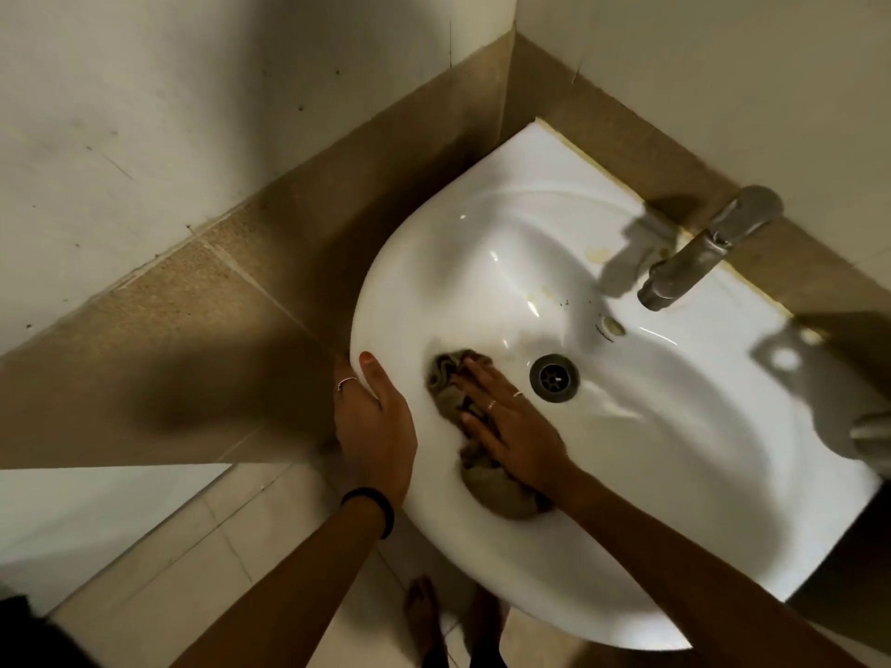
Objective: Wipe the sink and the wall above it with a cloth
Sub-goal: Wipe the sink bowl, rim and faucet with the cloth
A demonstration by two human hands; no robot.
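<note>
A white ceramic sink (482,224) is fixed in the corner of the room. A crumpled olive-brown cloth (487,484) lies inside the bowl on its left slope, just left of the metal drain (553,378). My right hand (506,417) lies flat on the cloth with fingers spread, pressing it against the bowl. My left hand (373,417) grips the sink's left rim, thumb on top and fingers under the edge. The wall (723,65) above the sink is pale, with a tan tiled band below it.
A grey metal faucet (708,248) juts out over the back of the bowl. Yellowish stains (598,255) mark the deck near the faucet base. A side wall (144,113) meets the sink's left. My bare feet (424,614) stand on the tiled floor.
</note>
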